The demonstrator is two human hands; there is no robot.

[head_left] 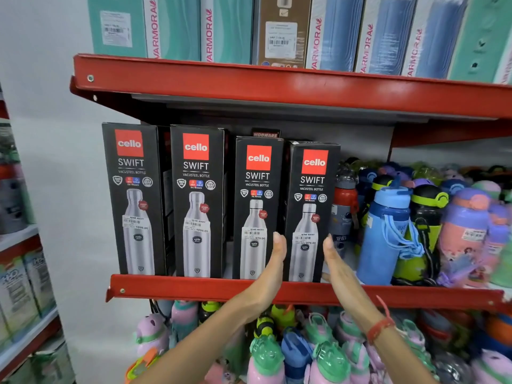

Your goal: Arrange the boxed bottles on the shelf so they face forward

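Okay, your left hand [273, 261] and right hand [333, 259], both flat and unclenched, flank the rightmost black cardboard bottle box [311, 212] on the red metal shelf [194, 289], squaring it to face forward.

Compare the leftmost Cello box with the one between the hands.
The leftmost box stands taller than the rightmost box. Its sticker reads 1099.00, the other 979.00. Only the rightmost is flanked by the left hand and right hand. Both face forward.
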